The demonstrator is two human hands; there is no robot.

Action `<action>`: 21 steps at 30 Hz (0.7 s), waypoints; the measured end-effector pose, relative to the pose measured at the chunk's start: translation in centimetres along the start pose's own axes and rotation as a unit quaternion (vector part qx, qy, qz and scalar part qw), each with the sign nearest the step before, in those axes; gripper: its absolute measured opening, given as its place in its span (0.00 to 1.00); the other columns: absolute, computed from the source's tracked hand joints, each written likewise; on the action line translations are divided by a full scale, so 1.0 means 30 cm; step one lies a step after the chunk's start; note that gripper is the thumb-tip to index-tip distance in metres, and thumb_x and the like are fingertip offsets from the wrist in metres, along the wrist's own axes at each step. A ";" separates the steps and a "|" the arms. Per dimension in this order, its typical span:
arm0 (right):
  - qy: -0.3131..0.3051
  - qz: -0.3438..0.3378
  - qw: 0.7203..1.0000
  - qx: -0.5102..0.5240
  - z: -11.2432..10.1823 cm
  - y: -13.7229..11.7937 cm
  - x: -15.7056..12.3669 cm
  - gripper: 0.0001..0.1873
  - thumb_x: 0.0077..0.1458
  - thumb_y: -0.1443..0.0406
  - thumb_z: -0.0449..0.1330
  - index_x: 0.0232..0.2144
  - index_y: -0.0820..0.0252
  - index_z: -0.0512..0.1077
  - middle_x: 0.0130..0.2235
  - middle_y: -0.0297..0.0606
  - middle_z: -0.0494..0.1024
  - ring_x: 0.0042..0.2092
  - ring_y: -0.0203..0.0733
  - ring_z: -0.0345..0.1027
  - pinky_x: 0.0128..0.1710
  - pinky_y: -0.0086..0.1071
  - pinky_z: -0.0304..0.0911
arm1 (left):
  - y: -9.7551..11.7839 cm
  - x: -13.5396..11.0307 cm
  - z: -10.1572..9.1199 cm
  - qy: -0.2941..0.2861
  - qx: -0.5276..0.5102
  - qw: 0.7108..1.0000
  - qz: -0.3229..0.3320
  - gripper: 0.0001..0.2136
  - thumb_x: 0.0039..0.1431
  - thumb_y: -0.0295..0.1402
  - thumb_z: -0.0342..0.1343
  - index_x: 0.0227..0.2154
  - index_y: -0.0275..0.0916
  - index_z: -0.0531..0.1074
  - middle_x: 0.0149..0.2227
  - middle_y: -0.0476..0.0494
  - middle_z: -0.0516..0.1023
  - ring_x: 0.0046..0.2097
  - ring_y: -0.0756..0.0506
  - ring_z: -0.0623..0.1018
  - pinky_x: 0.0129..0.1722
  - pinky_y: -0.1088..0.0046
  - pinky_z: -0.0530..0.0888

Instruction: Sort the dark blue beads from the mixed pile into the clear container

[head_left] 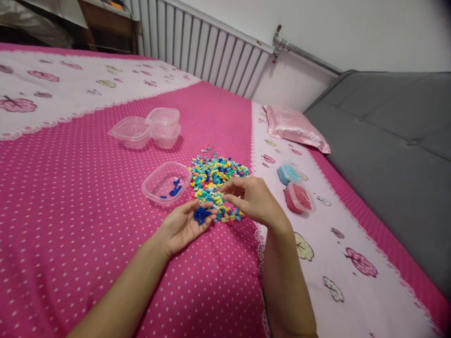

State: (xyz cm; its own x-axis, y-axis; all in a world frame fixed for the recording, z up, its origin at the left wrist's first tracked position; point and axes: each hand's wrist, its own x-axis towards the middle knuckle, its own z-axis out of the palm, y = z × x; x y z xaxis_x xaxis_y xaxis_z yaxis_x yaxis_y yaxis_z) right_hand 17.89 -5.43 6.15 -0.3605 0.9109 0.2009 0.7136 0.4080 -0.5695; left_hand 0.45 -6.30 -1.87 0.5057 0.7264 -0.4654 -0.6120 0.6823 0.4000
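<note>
Palm up, my left hand (186, 225) cups a small heap of dark blue toy bricks (202, 215). It rests just in front of a loose pile of tiny multicoloured toy bricks (211, 176), mostly yellow, teal, light blue and white. My right hand (252, 199) hovers over the pile's right side, thumb and forefinger curled close together in a pinch; whatever is between the tips is too small to make out. Left of the pile stands an open clear plastic container (150, 191) with several dark blue bricks inside.
Several clear plastic containers (132, 129) are grouped farther back on the pink dotted bedspread (211, 281). To the right sit a lidded container of light blue pieces (289, 173) and another of red pieces (299, 198). Beyond are a pink pillow (294, 126), a grey headboard (387, 141) and a radiator (204, 44).
</note>
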 end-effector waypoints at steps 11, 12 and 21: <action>-0.155 0.145 0.958 -0.192 0.061 0.063 0.047 0.07 0.43 0.69 0.64 0.29 0.56 0.73 0.30 0.29 0.77 0.34 0.34 0.70 0.27 0.25 0.54 | 0.006 -0.011 0.021 0.013 0.004 1.000 -0.009 0.13 0.61 0.31 0.42 0.32 0.28 0.69 0.28 0.35 0.77 0.28 0.47 0.77 0.30 0.75 0.76; -0.161 0.141 0.959 -0.187 0.070 0.065 0.051 0.07 0.42 0.68 0.64 0.29 0.56 0.73 0.30 0.29 0.77 0.33 0.33 0.70 0.27 0.24 0.54 | 0.007 -0.011 0.021 0.012 0.004 1.000 -0.009 0.13 0.61 0.31 0.42 0.32 0.28 0.69 0.28 0.35 0.77 0.28 0.47 0.77 0.30 0.75 0.76; -0.131 0.261 0.906 -0.305 0.091 0.114 0.076 0.09 0.45 0.70 0.59 0.32 0.56 0.74 0.38 0.39 0.77 0.40 0.44 0.71 0.32 0.29 0.60 | 0.009 -0.009 0.018 0.009 0.005 1.000 -0.008 0.13 0.61 0.31 0.42 0.33 0.27 0.70 0.27 0.36 0.76 0.28 0.48 0.77 0.28 0.76 0.76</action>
State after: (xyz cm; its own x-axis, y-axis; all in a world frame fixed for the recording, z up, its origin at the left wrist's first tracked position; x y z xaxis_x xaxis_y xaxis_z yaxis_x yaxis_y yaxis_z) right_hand 17.86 -2.13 2.48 0.0487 0.9761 -0.2117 0.9986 -0.0432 0.0302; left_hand 0.48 -6.25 -1.20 0.5034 0.7142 -0.4863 -0.5977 0.6942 0.4010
